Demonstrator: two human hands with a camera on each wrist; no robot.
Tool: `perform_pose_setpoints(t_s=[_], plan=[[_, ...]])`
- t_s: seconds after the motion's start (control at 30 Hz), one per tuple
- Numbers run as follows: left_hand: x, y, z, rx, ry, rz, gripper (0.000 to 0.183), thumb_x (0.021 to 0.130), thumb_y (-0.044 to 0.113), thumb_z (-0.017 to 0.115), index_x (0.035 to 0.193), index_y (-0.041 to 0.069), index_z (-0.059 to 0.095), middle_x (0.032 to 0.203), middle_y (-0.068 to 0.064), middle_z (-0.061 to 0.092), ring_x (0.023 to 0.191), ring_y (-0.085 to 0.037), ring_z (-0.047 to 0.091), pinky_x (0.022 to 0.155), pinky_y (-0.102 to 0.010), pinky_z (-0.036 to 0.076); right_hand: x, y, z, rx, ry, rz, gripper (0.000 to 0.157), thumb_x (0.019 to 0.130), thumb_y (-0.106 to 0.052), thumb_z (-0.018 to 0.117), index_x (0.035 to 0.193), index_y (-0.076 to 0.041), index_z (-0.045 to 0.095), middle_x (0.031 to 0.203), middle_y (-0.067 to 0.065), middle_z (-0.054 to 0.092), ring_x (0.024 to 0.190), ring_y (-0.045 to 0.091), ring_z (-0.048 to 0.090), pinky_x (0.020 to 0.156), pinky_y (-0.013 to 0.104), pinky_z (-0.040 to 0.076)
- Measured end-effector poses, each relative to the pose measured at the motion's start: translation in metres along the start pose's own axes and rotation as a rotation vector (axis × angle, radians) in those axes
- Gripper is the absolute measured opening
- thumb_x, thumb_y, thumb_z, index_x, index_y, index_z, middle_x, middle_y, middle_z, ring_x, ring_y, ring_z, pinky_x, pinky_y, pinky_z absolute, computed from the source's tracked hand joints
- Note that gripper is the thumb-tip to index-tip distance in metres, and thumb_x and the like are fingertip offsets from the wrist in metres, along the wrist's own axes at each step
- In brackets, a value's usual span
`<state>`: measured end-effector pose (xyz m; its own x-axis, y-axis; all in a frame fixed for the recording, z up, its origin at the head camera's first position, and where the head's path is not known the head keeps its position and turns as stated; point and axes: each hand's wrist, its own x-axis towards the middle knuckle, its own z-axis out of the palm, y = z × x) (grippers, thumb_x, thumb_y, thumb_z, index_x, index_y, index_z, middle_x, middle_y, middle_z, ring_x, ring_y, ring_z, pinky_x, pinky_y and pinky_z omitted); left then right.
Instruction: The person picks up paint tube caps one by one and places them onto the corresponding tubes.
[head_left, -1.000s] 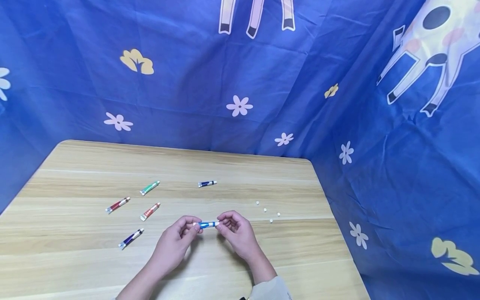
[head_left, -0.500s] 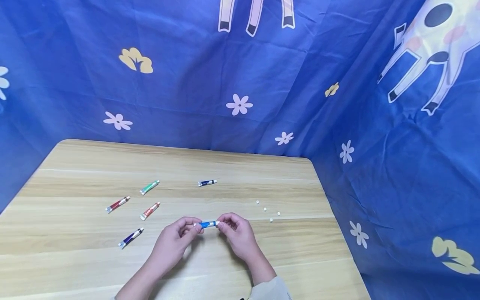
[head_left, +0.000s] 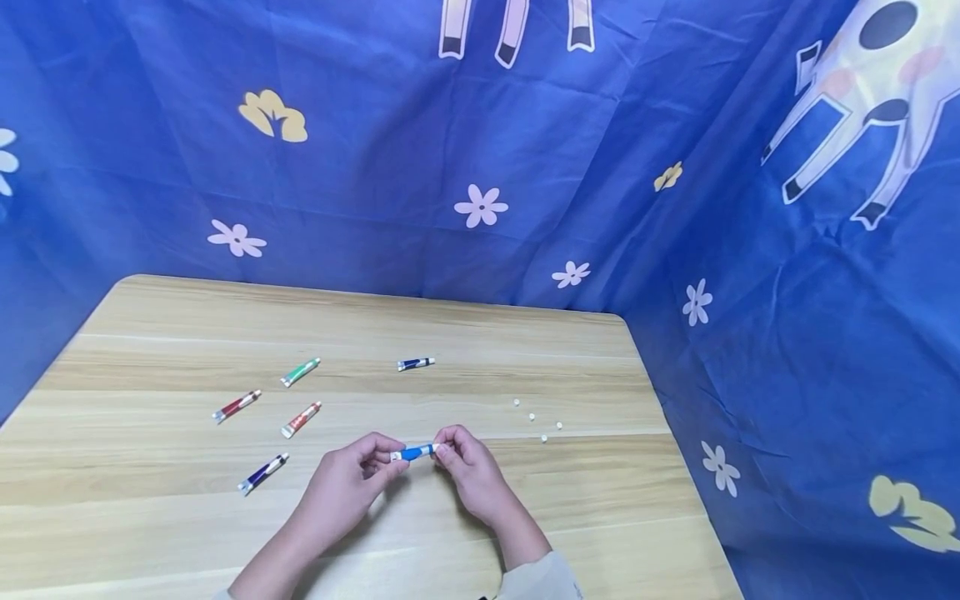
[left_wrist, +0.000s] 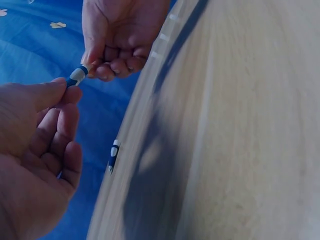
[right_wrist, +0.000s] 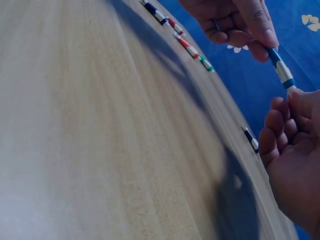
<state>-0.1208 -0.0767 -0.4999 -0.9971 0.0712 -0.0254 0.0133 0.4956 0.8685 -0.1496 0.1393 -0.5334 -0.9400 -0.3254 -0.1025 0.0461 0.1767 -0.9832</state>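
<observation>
Above the front middle of the table, a small blue paint tube (head_left: 415, 453) with white ends is held level between both hands. My left hand (head_left: 348, 482) pinches its flat tail end between thumb and fingertips. At the other end, my right hand (head_left: 472, 473) pinches the narrow white tip with thumb and forefinger. In the right wrist view the tube (right_wrist: 282, 69) slants from the left hand's thumb down to the right hand (right_wrist: 297, 150), whose other fingers are loosely curled. The left wrist view shows the same pinch, the fingers hiding most of the tube (left_wrist: 77, 76).
Left on the wooden table (head_left: 150, 533) lie a green tube (head_left: 301, 372), a dark red tube (head_left: 237, 406), an orange-red tube (head_left: 302, 419) and a purple tube (head_left: 263, 474). A dark blue tube (head_left: 416, 364) lies farther back. Several small white caps (head_left: 532, 417) are scattered at right. Blue cloth (head_left: 360, 167) hangs behind.
The blue paint tube has tilted slightly, its tail end a little lower, and more of its white tail shows as the left thumb shifts down. Both hands stay in nearly the same place.
</observation>
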Motion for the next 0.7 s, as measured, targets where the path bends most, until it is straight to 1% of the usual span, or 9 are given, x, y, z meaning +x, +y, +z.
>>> perform_pose_setpoints(t_s=[0.1, 0.17, 0.3, 0.4, 0.47, 0.57, 0.7], plan=[[-0.001, -0.001, 0.000, 0.045, 0.018, 0.072, 0.016, 0.093, 0.017, 0.086, 0.106, 0.022, 0.078, 0.085, 0.012, 0.076, 0.080, 0.002, 0.068, 0.081, -0.024, 0.061, -0.001, 0.001, 0.000, -0.034, 0.001, 0.005, 0.017, 0.112, -0.017, 0.056, 0.117, -0.002, 0.063, 0.110, 0.025, 0.066, 0.098, 0.013, 0.060, 0.091, 0.021, 0.052], [-0.001, -0.002, 0.000, 0.090, 0.024, 0.114, 0.017, 0.092, 0.017, 0.087, 0.105, 0.022, 0.078, 0.081, 0.015, 0.073, 0.075, 0.003, 0.063, 0.077, -0.024, 0.058, -0.001, 0.002, 0.000, -0.054, 0.006, 0.006, 0.016, 0.112, -0.018, 0.057, 0.116, -0.004, 0.064, 0.111, 0.025, 0.067, 0.098, 0.013, 0.060, 0.091, 0.020, 0.052], [0.001, -0.003, 0.001, 0.256, 0.027, 0.180, 0.019, 0.091, 0.021, 0.088, 0.106, 0.023, 0.078, 0.074, 0.020, 0.064, 0.070, 0.003, 0.052, 0.073, -0.026, 0.049, -0.002, 0.003, 0.001, -0.101, 0.025, -0.003, 0.015, 0.112, -0.019, 0.058, 0.116, -0.007, 0.064, 0.109, 0.021, 0.068, 0.096, 0.009, 0.059, 0.089, 0.019, 0.050], [0.003, -0.005, 0.001, 0.388, 0.031, 0.227, 0.020, 0.092, 0.024, 0.088, 0.108, 0.023, 0.077, 0.072, 0.020, 0.060, 0.067, 0.002, 0.046, 0.073, -0.028, 0.046, -0.002, 0.006, 0.002, -0.150, 0.043, -0.014, 0.013, 0.111, -0.020, 0.059, 0.116, -0.009, 0.065, 0.107, 0.016, 0.068, 0.094, 0.006, 0.057, 0.087, 0.019, 0.049], [0.005, -0.005, 0.001, 0.450, 0.036, 0.259, 0.020, 0.093, 0.025, 0.087, 0.110, 0.021, 0.077, 0.071, 0.019, 0.059, 0.065, 0.003, 0.043, 0.073, -0.028, 0.045, -0.002, 0.007, 0.002, -0.178, 0.052, -0.022, 0.012, 0.111, -0.020, 0.060, 0.116, -0.010, 0.065, 0.107, 0.012, 0.068, 0.093, 0.005, 0.057, 0.087, 0.019, 0.049], [0.007, -0.005, 0.001, 0.514, 0.047, 0.313, 0.022, 0.094, 0.025, 0.086, 0.113, 0.019, 0.077, 0.072, 0.017, 0.062, 0.063, 0.003, 0.045, 0.074, -0.029, 0.047, -0.002, 0.009, 0.003, -0.227, 0.066, -0.043, 0.011, 0.111, -0.020, 0.060, 0.116, -0.011, 0.065, 0.106, 0.007, 0.067, 0.094, 0.004, 0.056, 0.087, 0.019, 0.049], [0.009, -0.005, 0.002, 0.582, 0.056, 0.388, 0.027, 0.094, 0.025, 0.085, 0.118, 0.016, 0.076, 0.076, 0.013, 0.069, 0.067, -0.001, 0.056, 0.078, -0.033, 0.054, -0.003, 0.011, 0.003, -0.277, 0.086, -0.062, 0.010, 0.110, -0.020, 0.061, 0.116, -0.013, 0.065, 0.105, 0.001, 0.064, 0.094, 0.003, 0.055, 0.087, 0.019, 0.050]])
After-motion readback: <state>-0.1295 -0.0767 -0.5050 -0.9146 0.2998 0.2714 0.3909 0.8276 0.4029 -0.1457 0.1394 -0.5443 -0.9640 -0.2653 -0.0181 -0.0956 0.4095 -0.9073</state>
